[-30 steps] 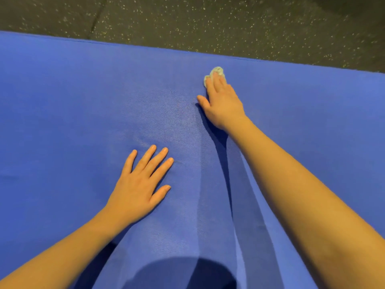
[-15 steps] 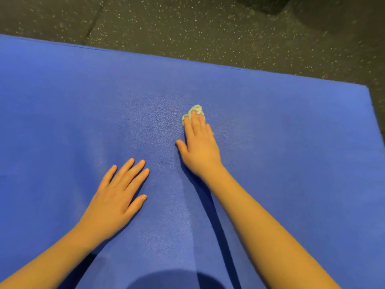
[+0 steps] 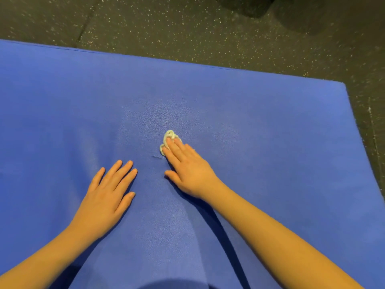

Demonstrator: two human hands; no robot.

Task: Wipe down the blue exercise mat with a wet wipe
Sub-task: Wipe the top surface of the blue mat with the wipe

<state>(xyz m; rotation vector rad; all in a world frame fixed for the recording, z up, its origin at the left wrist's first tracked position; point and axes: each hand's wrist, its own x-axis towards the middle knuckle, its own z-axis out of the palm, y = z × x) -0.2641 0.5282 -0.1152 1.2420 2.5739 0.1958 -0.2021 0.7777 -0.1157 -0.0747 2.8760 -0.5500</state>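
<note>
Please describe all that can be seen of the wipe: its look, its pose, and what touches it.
The wipe is a small whitish wad, crumpled into folds and loops, not spread flat; it looks like thin soft cloth or paper. Its wetness cannot be judged. It lies on the mat, close to a short dark mark. The straight fingers of the right hand press it from above and hide its near part; only its far and left edges show.
</note>
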